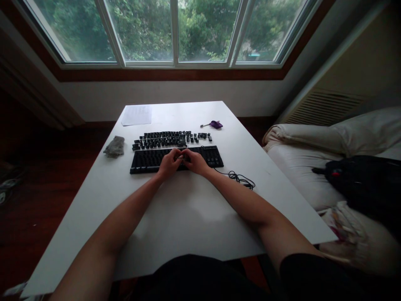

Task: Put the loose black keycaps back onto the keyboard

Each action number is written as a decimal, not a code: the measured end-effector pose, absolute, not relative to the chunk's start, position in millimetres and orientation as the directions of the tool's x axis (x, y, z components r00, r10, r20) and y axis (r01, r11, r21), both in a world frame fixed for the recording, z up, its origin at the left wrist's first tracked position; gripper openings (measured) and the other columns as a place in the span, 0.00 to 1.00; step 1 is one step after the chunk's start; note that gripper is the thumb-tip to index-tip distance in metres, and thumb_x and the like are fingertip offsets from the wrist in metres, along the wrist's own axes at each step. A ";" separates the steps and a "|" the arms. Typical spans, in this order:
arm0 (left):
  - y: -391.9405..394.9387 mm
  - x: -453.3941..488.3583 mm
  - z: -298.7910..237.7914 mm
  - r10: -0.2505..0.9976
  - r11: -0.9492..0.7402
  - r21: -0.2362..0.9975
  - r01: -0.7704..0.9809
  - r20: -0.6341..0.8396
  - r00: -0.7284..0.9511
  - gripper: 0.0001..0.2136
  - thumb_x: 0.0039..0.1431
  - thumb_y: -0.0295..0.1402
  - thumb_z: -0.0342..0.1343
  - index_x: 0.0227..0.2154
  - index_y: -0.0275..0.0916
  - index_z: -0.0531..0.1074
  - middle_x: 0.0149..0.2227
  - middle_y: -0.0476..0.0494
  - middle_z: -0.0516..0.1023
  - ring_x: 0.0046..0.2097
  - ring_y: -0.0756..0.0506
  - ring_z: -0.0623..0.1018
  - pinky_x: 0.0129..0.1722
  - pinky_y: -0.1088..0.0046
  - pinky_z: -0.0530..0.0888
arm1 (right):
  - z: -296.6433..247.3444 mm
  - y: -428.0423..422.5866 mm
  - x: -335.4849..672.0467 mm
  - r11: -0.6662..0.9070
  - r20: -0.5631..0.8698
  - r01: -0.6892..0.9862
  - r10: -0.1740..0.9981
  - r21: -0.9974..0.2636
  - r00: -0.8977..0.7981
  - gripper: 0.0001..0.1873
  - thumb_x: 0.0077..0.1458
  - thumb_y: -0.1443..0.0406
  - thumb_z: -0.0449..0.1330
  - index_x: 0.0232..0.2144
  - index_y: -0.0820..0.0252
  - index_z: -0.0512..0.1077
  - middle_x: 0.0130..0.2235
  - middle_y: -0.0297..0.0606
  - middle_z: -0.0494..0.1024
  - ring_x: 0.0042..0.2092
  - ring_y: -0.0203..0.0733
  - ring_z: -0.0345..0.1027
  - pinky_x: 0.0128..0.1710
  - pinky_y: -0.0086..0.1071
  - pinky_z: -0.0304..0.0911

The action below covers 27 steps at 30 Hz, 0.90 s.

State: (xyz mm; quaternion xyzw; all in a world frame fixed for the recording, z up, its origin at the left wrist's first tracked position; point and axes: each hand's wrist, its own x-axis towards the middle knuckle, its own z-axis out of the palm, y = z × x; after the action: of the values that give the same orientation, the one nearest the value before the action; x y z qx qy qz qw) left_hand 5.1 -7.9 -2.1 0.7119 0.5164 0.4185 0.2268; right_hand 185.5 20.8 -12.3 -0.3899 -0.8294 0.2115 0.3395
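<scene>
- Both arms reach forward over the table (282,205), angling inward until the left hand (169,163) and right hand (194,161) meet above the middle of the keyboard (145,161).
- The fingers of both hands bend inward, thumbs and forefingers close together, with a small shiny thing (181,158) between them; I cannot tell which hand grips it.
- The keyboard lies flat on the table, its length running left to right, with the cable (241,179) coiled near its right end.
- The hands hide the keyboard's middle; the small thing is too blurred to name.
- Loose keys (156,140) stand in rows just beyond the keyboard; single ones are hard to make out.
- The rag (115,147) lies left of the keys, the paper (137,115) at the far left corner, a purple thing (216,124) beyond the keys at right.
- What looks like a bag (366,179) rests on the sofa (300,179), cut off at right; its inside is hidden.
</scene>
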 end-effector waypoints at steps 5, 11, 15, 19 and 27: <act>-7.3 5.4 -3.5 0.926 -0.363 0.755 0.546 0.359 0.119 0.05 0.60 0.35 0.55 0.37 0.41 0.70 0.33 0.49 0.77 0.34 0.48 0.74 0.35 0.74 0.67 | -15.4 22.0 185.7 0.610 0.397 0.490 0.786 -0.623 -0.473 0.16 0.55 0.62 0.61 0.47 0.56 0.72 0.31 0.31 0.74 0.31 0.37 0.66 0.32 0.27 0.55; -6.4 5.5 -4.1 0.928 -0.358 0.754 0.550 0.351 0.123 0.05 0.60 0.34 0.55 0.37 0.40 0.70 0.33 0.49 0.76 0.33 0.48 0.73 0.34 0.74 0.66 | -15.8 22.1 186.1 0.605 0.394 0.489 0.789 -0.628 -0.471 0.16 0.56 0.63 0.61 0.47 0.57 0.72 0.31 0.32 0.74 0.32 0.37 0.66 0.33 0.28 0.55; -6.2 5.1 -3.9 0.931 -0.350 0.758 0.550 0.345 0.117 0.05 0.60 0.35 0.55 0.37 0.40 0.70 0.33 0.49 0.76 0.33 0.48 0.73 0.33 0.74 0.65 | -15.2 22.0 185.9 0.606 0.392 0.479 0.788 -0.635 -0.475 0.16 0.56 0.62 0.61 0.47 0.57 0.72 0.32 0.32 0.75 0.31 0.37 0.65 0.33 0.28 0.55; -5.9 4.5 -5.3 0.927 -0.362 0.774 0.521 0.357 0.113 0.05 0.61 0.35 0.54 0.37 0.41 0.70 0.32 0.50 0.75 0.31 0.49 0.72 0.33 0.75 0.65 | -15.8 22.4 184.5 0.606 0.409 0.481 0.790 -0.633 -0.457 0.15 0.57 0.61 0.61 0.46 0.57 0.72 0.31 0.32 0.74 0.31 0.37 0.65 0.33 0.28 0.55; -5.6 3.8 -5.5 0.925 -0.365 0.785 0.501 0.365 0.101 0.06 0.62 0.37 0.54 0.36 0.41 0.69 0.31 0.51 0.73 0.30 0.49 0.70 0.32 0.74 0.65 | -11.7 19.2 184.5 0.598 0.415 0.490 0.798 -0.634 -0.436 0.12 0.58 0.58 0.61 0.43 0.56 0.72 0.30 0.31 0.73 0.30 0.36 0.64 0.31 0.28 0.53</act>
State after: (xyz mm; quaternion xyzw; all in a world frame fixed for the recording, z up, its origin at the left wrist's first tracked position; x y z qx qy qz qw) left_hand 3.8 -5.6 -5.5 0.7010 0.5085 0.4370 0.2430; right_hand 184.5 19.2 -11.7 -0.3931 -0.8195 0.2157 0.3568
